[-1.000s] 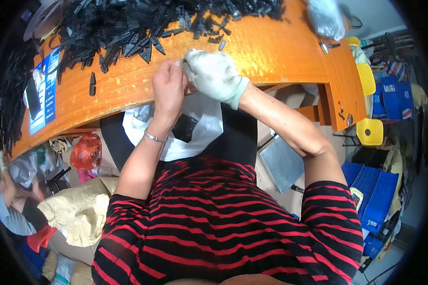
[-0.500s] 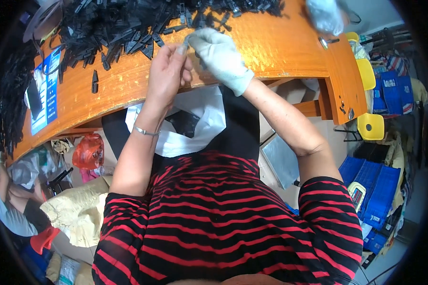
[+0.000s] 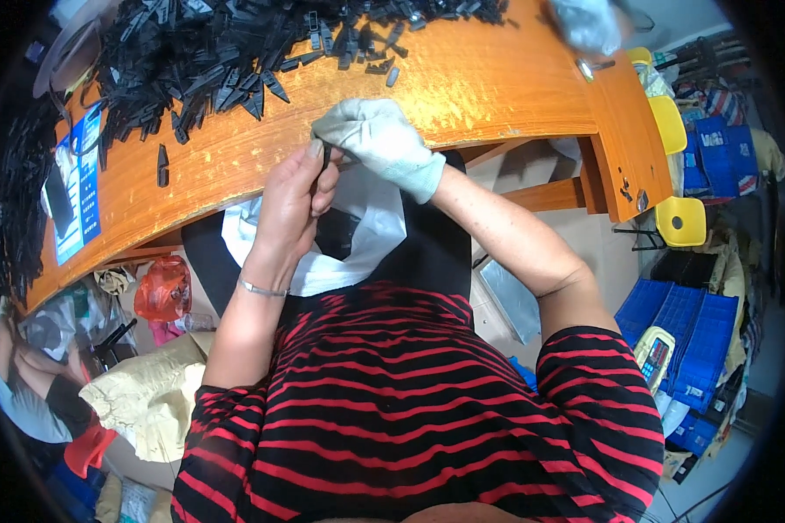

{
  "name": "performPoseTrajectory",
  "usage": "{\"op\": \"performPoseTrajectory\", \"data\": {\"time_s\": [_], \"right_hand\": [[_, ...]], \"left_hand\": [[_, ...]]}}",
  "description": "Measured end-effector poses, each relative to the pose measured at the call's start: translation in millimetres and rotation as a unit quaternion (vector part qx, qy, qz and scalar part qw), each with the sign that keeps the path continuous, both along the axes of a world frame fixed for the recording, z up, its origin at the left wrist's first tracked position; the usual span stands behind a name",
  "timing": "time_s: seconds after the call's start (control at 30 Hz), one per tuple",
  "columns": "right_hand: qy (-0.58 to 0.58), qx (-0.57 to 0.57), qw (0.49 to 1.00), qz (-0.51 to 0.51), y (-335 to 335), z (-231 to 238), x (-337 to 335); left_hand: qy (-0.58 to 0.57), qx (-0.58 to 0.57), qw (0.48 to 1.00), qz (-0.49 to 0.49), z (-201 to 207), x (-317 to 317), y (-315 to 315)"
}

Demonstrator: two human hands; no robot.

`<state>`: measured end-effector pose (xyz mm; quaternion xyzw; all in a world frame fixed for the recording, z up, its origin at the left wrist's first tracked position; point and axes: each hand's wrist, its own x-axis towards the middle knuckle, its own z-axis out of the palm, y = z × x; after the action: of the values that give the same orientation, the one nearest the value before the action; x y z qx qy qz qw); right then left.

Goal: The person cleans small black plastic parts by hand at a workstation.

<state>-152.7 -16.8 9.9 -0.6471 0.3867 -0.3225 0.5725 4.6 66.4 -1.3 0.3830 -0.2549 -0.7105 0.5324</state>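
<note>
My bare left hand [image 3: 295, 187] and my white-gloved right hand [image 3: 377, 144] meet just over the near edge of the wooden table [image 3: 488, 83]. Between their fingertips is a small black plastic piece [image 3: 327, 154], gripped from both sides and mostly hidden by the fingers. Below the hands, on my lap, an opened white bag [image 3: 379, 231] has dark contents inside. A large heap of black plastic pieces [image 3: 192, 65] covers the far left of the table. One loose black piece [image 3: 163, 166] lies apart, nearer the edge.
A blue-and-white printed sheet [image 3: 83, 196] lies at the table's left. At the back right is a clear plastic bag [image 3: 584, 26]. Yellow stools [image 3: 680, 221] and stacked blue crates [image 3: 702, 340] stand to the right. Another person's legs [image 3: 39, 379] show at lower left.
Both hands have come down and slightly left, from over the tabletop to its near edge above the bag. A black piece now shows between the fingertips.
</note>
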Motion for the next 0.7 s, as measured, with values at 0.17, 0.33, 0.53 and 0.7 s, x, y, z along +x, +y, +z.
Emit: {"op": "performPoseTrajectory", "data": {"time_s": [0.17,0.33,0.53,0.7], "right_hand": [[0.222,-0.342,0.913,-0.029,-42,4,-39],[0.360,-0.479,0.798,-0.062,-77,-4,-67],[0.406,-0.472,0.783,0.005,-89,-3,-68],[0.437,-0.420,0.795,-0.009,-80,-4,-60]], "left_hand": [[-0.379,-0.084,0.921,-0.018,-12,21,18],[-0.699,-0.244,0.672,0.019,18,19,26],[-0.730,-0.334,0.586,0.114,23,24,-61],[-0.810,-0.319,0.481,0.106,-6,31,-151]]}}
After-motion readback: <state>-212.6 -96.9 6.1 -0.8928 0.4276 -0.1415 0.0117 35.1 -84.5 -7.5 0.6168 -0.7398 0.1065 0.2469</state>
